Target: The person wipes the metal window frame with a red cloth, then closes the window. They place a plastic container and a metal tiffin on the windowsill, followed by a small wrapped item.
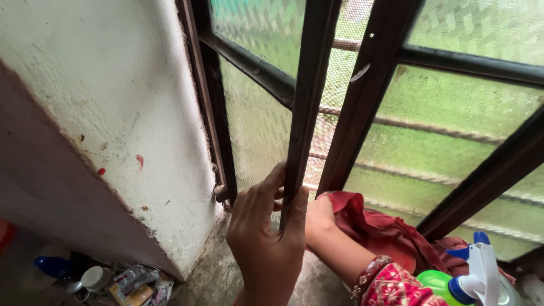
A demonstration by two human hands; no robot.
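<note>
At the sill, left hand (266, 238) fingers grip the upright window frame (303, 102); right hand's (318, 218) unclear.

Left hand (266, 238) gripping dark window frame (303, 107), right hand (318, 218) seemingly pressing red cloth (374, 224), spray bottle (473, 280) nearby
</note>
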